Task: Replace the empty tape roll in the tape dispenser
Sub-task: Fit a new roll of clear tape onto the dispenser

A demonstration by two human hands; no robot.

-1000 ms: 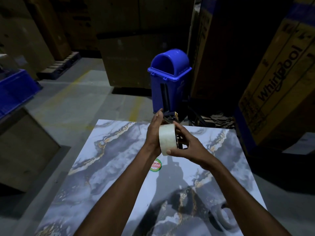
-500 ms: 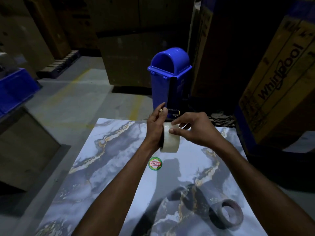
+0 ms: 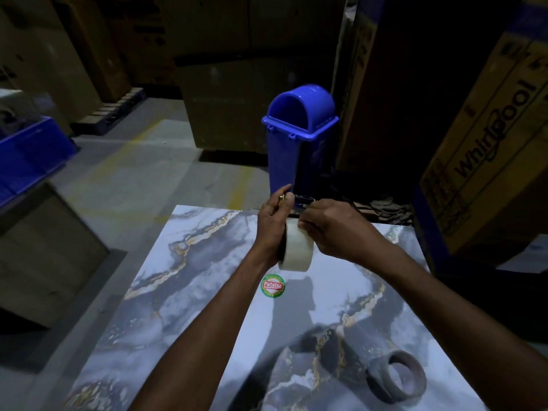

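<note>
The left hand (image 3: 271,223) grips the dispenser (image 3: 302,200) and new roll (image 3: 296,250); the right hand (image 3: 329,229) pinches the roll's top edge. Above the tabletop (image 3: 207,262), a half-seated roll could slip off, or its loose end restick.

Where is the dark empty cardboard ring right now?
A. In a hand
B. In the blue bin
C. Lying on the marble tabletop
C: the dark empty cardboard ring lies on the marble-patterned tabletop, near its right corner closest to the camera, untouched by either hand.

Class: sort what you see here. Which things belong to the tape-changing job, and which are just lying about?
Job: new tape roll, tape dispenser, empty core, left hand, right hand.
Lying about: blue bin, Whirlpool box, sticker.
</note>
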